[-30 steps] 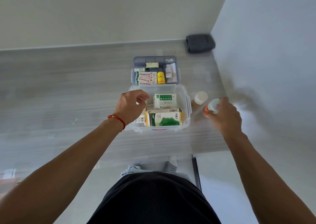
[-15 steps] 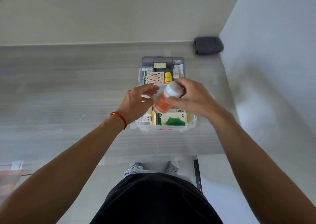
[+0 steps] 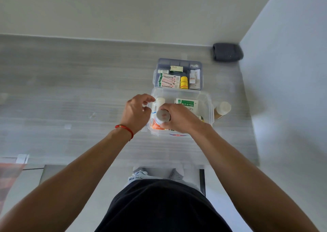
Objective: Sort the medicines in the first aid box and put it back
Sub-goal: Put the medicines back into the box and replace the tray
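Right hand (image 3: 180,118) grips our orange bottle (image 3: 160,120), low in the box's (image 3: 209,107) near-left corner; left hand (image 3: 136,111), fingers loosely curled, holds nothing. We'd seat it upright beside the white bottle (image 3: 159,102), then release.

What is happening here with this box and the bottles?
A person is sorting medicines into a clear first aid box on a grey table. The right hand lowers an orange-labelled bottle into it, the left hand close beside. Another bottle lies outside, and the tray sits behind.
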